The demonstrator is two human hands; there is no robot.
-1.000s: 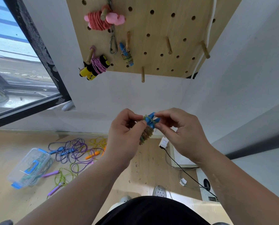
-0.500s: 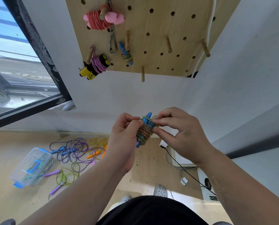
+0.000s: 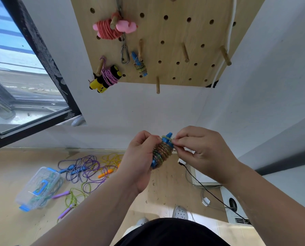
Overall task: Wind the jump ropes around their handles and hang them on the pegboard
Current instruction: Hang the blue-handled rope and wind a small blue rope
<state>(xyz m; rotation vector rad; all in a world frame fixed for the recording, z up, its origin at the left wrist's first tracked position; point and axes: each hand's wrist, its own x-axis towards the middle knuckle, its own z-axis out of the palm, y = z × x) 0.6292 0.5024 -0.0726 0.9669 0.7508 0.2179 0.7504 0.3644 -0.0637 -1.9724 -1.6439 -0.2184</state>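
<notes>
A blue-handled jump rope (image 3: 161,151) with green-gold cord wound round its handles is held between both hands below the pegboard (image 3: 198,54). My left hand (image 3: 139,160) grips the wound bundle from the left. My right hand (image 3: 199,148) pinches the cord's end near the top of the handles. Three wound ropes hang on pegs: a pink one (image 3: 112,29), a yellow and black one (image 3: 106,79) and a blue one (image 3: 139,63).
Several bare wooden pegs (image 3: 185,52) stick out of the board's right half. On the floor at the left lie loose ropes (image 3: 84,171) and a clear plastic box (image 3: 38,188). A black cable (image 3: 210,190) and white devices sit at the right. A window (image 3: 20,77) is at the left.
The bundle has turned from lying sideways to nearly upright between my hands. My right hand's fingers have shifted to the cord at the top of the handles.
</notes>
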